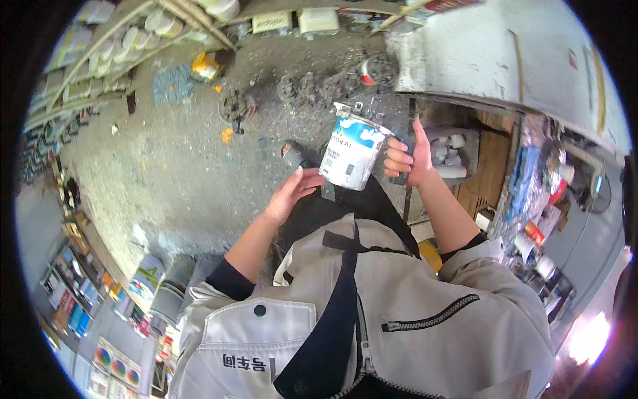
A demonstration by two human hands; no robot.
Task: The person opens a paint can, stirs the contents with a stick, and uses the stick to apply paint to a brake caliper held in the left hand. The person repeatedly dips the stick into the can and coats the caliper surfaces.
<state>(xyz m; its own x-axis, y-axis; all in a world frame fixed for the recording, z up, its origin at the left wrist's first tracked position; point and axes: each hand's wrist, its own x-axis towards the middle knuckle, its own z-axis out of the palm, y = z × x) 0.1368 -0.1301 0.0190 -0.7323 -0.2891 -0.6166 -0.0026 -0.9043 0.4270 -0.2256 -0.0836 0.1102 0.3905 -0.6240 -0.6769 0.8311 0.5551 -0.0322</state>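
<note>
A white and blue paint can (352,151) is held in the air in front of my body, tilted slightly. On top sits a grey lid with a spout and small fittings (362,114), and a dark handle runs down the can's right side. My right hand (413,154) wraps its fingers round that handle, thumb pointing up. At the can's lower left, my left hand (294,191) has its fingers stretched out, their tips at or very near the can's side; whether they touch I cannot tell.
Shelves with several white tubs (163,23) line the far left. A yellow bucket (206,66) and a blue cloth (173,85) lie on the stained floor. At the right stands a white cabinet (465,63), with a box of white rolled items (448,156) under it.
</note>
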